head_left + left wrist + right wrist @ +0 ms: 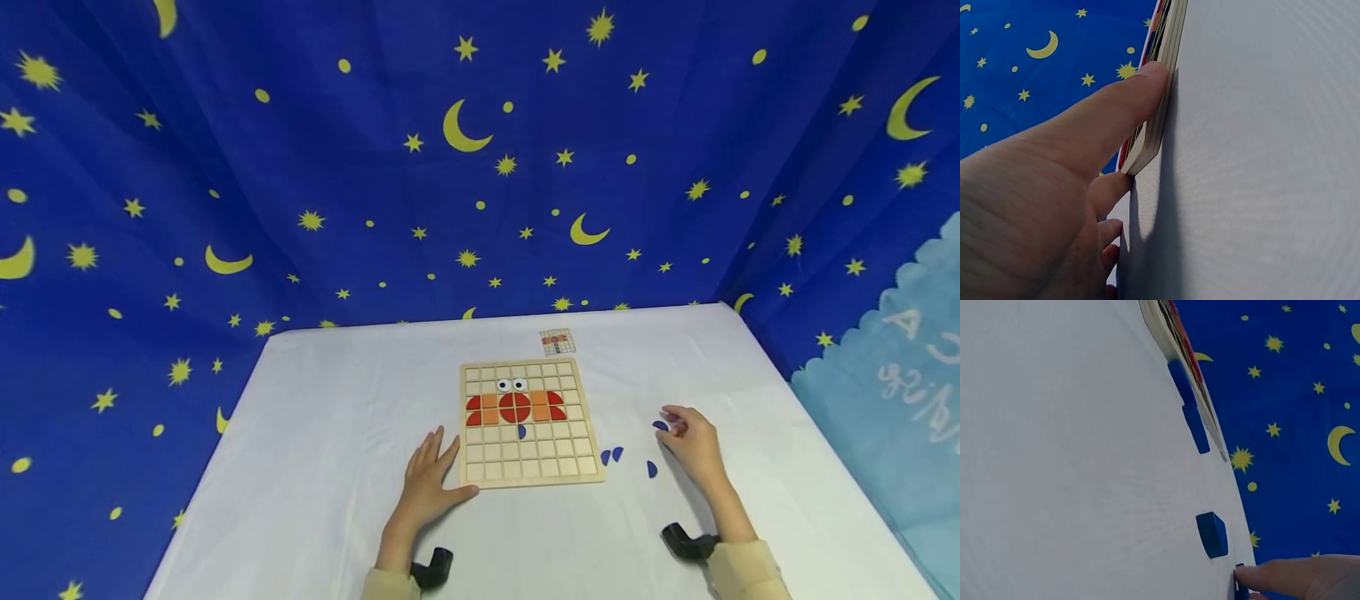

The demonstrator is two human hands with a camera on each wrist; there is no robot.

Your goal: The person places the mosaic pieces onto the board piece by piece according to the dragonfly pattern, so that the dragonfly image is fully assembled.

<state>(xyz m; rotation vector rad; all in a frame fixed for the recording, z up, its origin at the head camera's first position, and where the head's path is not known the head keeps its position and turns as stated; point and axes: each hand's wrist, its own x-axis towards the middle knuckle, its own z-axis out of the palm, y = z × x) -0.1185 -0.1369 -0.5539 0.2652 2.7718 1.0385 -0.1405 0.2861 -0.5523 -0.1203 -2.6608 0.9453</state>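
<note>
A wooden grid board [525, 482] lies on the white table, bearing orange squares [540, 406], red rounded pieces [514, 407], two eye discs [512, 385] and one blue half-round piece [522, 432]. My left hand [427, 490] rests at its lower left corner, fingers extended; the thumb [1141, 84] touches the board's edge. Off to the right, my right hand [693, 442] pinches a blue half-round piece [660, 425] between thumb and fingers; the right wrist view shows a fingertip against it. Nearer the board lie more blue pieces [618, 454], with another [652, 469] below the right hand.
A small pattern card [557, 342] lies behind the board, showing a similar figure on a grid. Blue star-printed cloth [480, 208] hangs behind and beside the table [337, 417]. Black camera mounts [432, 570] sit at both wrists.
</note>
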